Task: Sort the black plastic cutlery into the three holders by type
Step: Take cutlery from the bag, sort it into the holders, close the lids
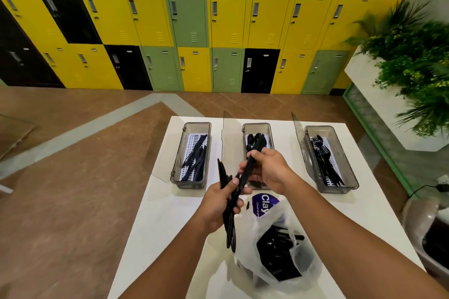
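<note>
Three clear holders stand in a row on the white table (369, 204). The left holder (178, 160) has knives, the middle holder (256, 126) has spoons, the right holder (349, 175) has forks. My left hand (220, 204) grips a bundle of black cutlery (230, 228) in front of the middle holder. My right hand (269, 168) pinches one black piece (252, 155) that slants up over the middle holder. A thin plastic bag (272, 252) with more black cutlery lies near the table's front edge, under my right forearm.
Open hinged lids stand up at the left of the middle and right holders. A purple label (261, 202) shows on the bag. A white planter with green plants (413, 60) is at the right. Coloured lockers (189, 26) line the far wall.
</note>
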